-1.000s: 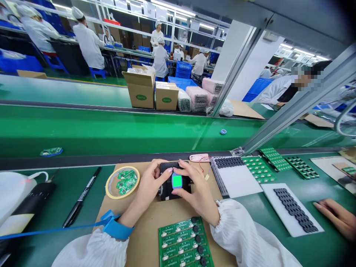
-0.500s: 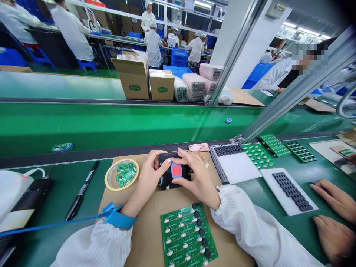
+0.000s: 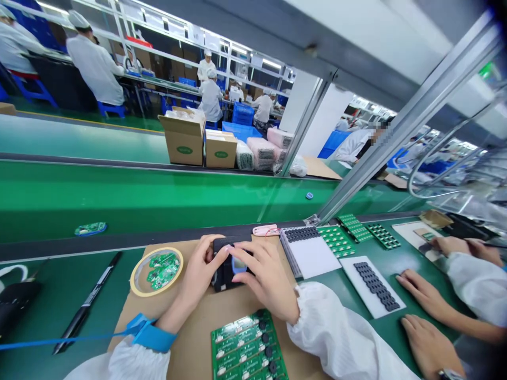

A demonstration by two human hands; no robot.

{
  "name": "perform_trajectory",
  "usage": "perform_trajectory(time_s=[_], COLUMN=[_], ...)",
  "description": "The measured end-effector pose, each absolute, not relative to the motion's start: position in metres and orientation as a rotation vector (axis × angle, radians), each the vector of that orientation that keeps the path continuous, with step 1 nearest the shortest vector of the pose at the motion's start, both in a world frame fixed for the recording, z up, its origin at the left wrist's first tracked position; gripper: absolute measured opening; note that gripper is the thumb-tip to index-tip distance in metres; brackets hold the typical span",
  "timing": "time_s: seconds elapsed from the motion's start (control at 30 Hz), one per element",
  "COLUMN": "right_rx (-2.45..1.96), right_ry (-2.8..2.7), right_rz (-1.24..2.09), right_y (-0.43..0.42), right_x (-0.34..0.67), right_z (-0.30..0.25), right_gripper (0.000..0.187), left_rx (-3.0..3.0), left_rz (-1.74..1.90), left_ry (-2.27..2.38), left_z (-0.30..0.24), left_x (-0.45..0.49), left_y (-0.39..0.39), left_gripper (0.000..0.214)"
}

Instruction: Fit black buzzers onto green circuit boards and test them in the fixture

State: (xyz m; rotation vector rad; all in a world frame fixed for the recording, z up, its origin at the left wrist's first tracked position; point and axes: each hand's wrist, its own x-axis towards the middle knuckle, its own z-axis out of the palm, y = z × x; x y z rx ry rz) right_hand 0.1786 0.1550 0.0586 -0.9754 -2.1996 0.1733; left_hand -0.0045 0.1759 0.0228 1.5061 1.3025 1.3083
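My right hand (image 3: 271,277) grips a small blue-rimmed gadget (image 3: 238,265) between thumb and fingers; its screen looks greyish. The gadget is at a black block-like fixture (image 3: 222,277) on the cardboard; whether it is seated in it I cannot tell. My left hand (image 3: 198,274) is closed round the fixture's left side, its thumb reaching over the top beside the gadget. A blue strap (image 3: 156,338) circles my left wrist. Nearer to me lies a green circuit board panel (image 3: 233,348) with black round parts along its right side.
A tape roll (image 3: 134,277) encircles small green boards on the left, near a black marker (image 3: 89,303). To the right are a white pad stack (image 3: 304,258), a white pad with black parts (image 3: 358,293) and more green panels (image 3: 336,240). Co-workers' hands (image 3: 430,338) rest farther right.
The view has swung, so the bench appears lower and farther left. The gadget's screen has gone from red to greyish, and my right fingers now cover more of it.
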Motion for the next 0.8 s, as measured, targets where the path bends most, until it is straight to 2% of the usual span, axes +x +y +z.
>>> perform_trajectory(time_s=[0.1,0.17,0.37,0.47,0.6,0.73,0.8], right_rx=[-1.158,-1.442,-1.696,-1.712,-1.583,-1.365,-1.21], right_ry=[-2.11,-2.071,-2.084,-2.119,-2.102,-2.033,-1.94], right_rz=[0.323,0.42,0.401,0.395,0.335,0.321,0.326], right_y=[0.198,0.242,0.326,0.32,0.282,0.219,0.189], right_x=[0.181,0.18,0.176,0.184,0.202,0.217,0.218], right_z=[0.076,0.086,0.078,0.071,0.077,0.075,0.064], right_gripper=[0.035,0.025,0.022,0.022,0.012,0.017,0.019], left_rx=[1.511,1.501,1.469,1.474,1.608,1.847,1.782], left_rz=[1.285,1.28,1.272,1.268,1.242,1.058,1.022], left_ry=[1.331,1.351,1.377,1.404,1.539,1.929,2.018], left_z=[0.024,0.027,0.028,0.032,0.051,0.072,0.074], left_x=[-0.005,-0.005,-0.004,-0.004,-0.029,-0.096,-0.129], left_y=[0.174,0.173,0.17,0.17,0.184,0.22,0.239], left_gripper=[0.031,0.03,0.035,0.04,0.044,0.037,0.031])
